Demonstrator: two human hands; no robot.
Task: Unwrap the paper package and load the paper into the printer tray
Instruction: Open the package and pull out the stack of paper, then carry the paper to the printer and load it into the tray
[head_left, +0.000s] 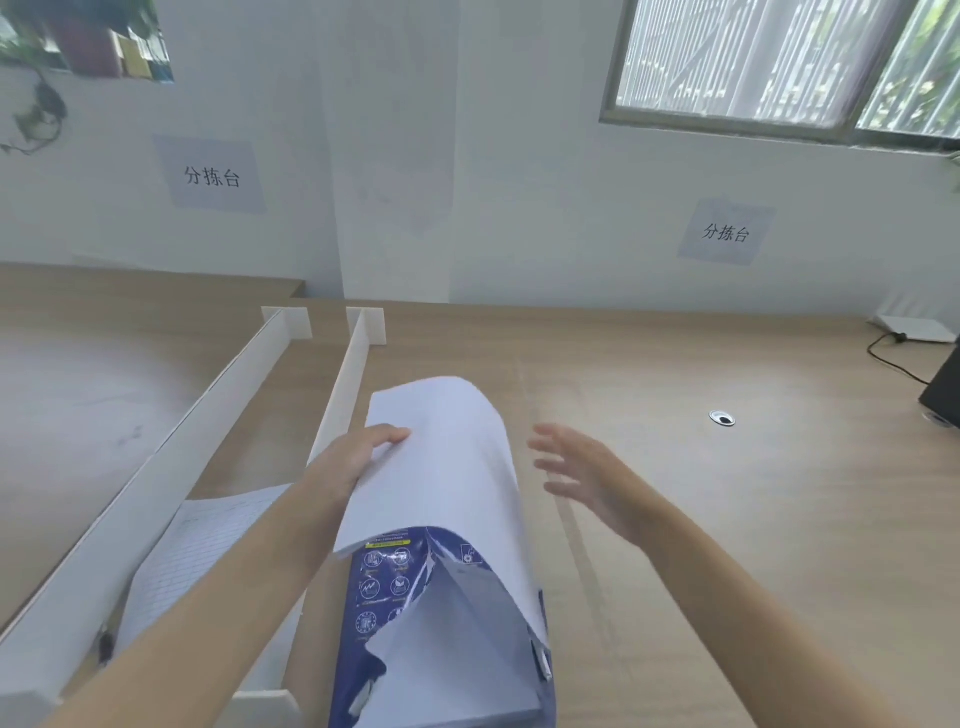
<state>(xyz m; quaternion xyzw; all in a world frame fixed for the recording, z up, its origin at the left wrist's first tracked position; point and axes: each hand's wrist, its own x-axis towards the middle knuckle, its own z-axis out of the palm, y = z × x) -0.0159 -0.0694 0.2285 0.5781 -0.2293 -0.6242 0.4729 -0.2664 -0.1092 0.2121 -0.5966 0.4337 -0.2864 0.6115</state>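
The paper package (415, 623) stands on the wooden desk (675, 467), at the bottom middle of the view, just to the right of a white divider. Its wrapper (382, 587) is dark blue and torn open on the front, so white paper shows through the tear. On the blue part there are several small round white icons and one short yellow-green strip with print, but the writing is too small and blurred to read. A bundle of white sheets (447, 467) comes out of the top of the wrapper and bends over toward the far side.

The left hand (363, 457) grips the left edge of these sheets, with the fingers closed on the paper. The right hand (587, 478) is in the air just to the right of the sheets, fingers spread and open, touching nothing; it looks blurred.

Two white dividers (343, 395) stand on the desk at the left. Between them, one sheet with fine lines (208, 540) lies flat.

On the wall hang two paper signs (212, 176), each reading "分拣台"; the second (725, 233) is under the window (779, 62). On the desk there is one round cable hole (722, 418), and at the far right one white box (914, 328) with a black cable (893, 358).
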